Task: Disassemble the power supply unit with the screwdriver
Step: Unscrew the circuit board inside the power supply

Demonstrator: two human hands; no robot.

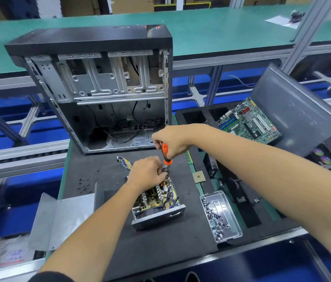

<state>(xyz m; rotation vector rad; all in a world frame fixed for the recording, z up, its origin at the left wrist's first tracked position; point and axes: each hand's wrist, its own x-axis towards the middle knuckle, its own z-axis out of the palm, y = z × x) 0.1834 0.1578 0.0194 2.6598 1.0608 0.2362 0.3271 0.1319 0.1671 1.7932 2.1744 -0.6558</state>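
Note:
The power supply unit (156, 202) lies open on the black mat, its circuit board with coils and wires exposed inside the grey metal tray. My right hand (170, 140) grips the orange-and-black screwdriver (165, 152) upright, tip down at the unit's far end. My left hand (147, 173) curls over that same far end and holds a part there, right beside the shaft. The tip and the screw are hidden behind my fingers. A bundle of coloured wires (124, 161) trails out at the far left of the unit.
An empty computer case (99, 88) stands open behind. The unit's grey metal cover (63, 218) lies left, loose screws (83, 186) near it. A clear box of screws (219, 216) sits right, with a CPU chip (198, 177), a motherboard (248, 121) and a side panel (299, 110).

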